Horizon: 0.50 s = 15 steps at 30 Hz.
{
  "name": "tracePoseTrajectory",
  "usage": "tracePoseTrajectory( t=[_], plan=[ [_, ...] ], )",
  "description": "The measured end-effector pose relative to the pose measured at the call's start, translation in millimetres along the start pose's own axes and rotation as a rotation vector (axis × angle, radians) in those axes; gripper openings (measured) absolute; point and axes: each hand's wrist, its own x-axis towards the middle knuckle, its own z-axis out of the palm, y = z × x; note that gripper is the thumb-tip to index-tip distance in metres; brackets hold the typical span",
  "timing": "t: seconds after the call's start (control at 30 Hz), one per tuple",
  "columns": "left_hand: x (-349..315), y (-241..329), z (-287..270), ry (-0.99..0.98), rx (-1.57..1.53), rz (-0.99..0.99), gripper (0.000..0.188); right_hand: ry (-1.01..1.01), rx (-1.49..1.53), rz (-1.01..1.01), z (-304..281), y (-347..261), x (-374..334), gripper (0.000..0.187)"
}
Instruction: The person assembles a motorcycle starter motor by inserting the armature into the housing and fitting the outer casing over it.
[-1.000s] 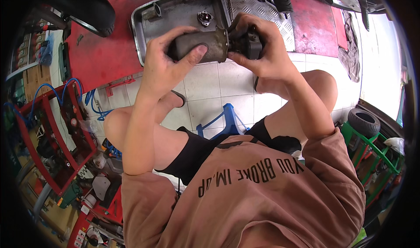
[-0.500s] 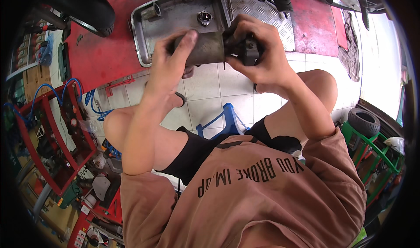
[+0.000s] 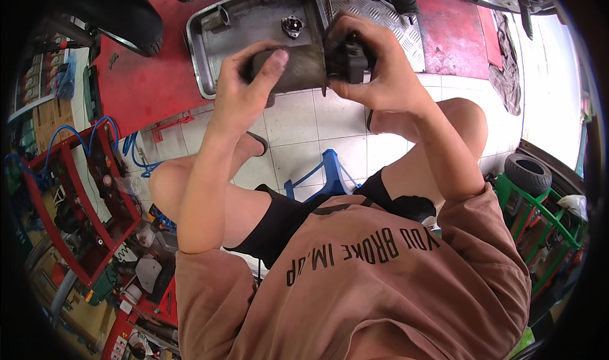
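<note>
Over the near edge of a metal tray [image 3: 193,55] I hold a dull grey metal cylinder [image 3: 297,67] lying sideways, with a thin flange at its right end. My left hand [image 3: 244,84] is wrapped round its left end, thumb along the top. At the flanged end, my right hand [image 3: 380,68] grips a black blocky part [image 3: 356,65] that sits against the cylinder. My fingers partly hide how the two join; I cannot tell their exact kind. Inside the tray lie a small round metal part [image 3: 293,26] and a short metal tube [image 3: 216,19].
The tray rests on a red platform [image 3: 139,84] with a chequered metal plate [image 3: 380,36]. A blue stool [image 3: 330,173] shows between my legs. On the left stands a red frame [image 3: 70,201] with blue hose [image 3: 66,126]; at right, a tyre [image 3: 528,173] lies on a green rack [image 3: 539,223].
The cylinder and black part have turned slightly in my hands. Both hands keep their hold and have shifted only a little. The view has moved slightly.
</note>
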Motion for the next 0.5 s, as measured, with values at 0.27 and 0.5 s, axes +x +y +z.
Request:
tracePoseTrajectory(
  t=[0.27, 0.5],
  plan=[
    [-4.2, 7.7, 2.8, -0.003, 0.063, 0.124, 0.039, 0.114, 0.094, 0.058, 7.9, -8.0, -4.5, 0.058],
    [-3.6, 9.2, -0.7, -0.007, 0.113, 0.210, 0.039, 0.060, 0.110, 0.101, 4.2, -7.1, -0.1, 0.058]
  ],
)
